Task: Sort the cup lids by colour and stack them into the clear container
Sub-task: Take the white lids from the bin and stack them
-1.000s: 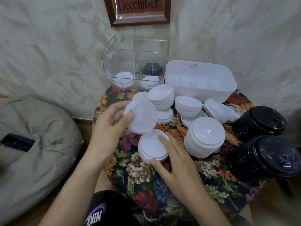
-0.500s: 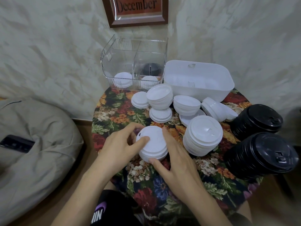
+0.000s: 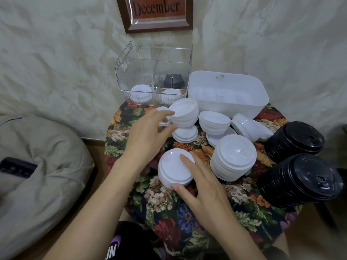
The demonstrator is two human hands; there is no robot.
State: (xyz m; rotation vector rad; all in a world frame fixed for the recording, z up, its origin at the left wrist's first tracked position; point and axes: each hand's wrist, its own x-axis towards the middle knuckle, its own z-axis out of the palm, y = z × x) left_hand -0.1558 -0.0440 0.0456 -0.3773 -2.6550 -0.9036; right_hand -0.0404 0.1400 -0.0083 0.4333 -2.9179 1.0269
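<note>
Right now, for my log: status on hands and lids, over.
Left hand pinching upturned stack. Right hand holding near stack. Container holds white lids and black lids. Its top open.

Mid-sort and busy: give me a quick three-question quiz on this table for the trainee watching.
1. True or false: the clear plastic divided container holds only white lids.
2. The right hand holds: A) a black lid stack; B) the short stack of white round lids nearest the person; C) the white tub.
3. Fill in: ___ stacks of black ribbed lids sit at the right edge of the floral-clothed table.
Key: 1 false, black lids sit in its back right compartment; 2 B; 3 two.
</note>
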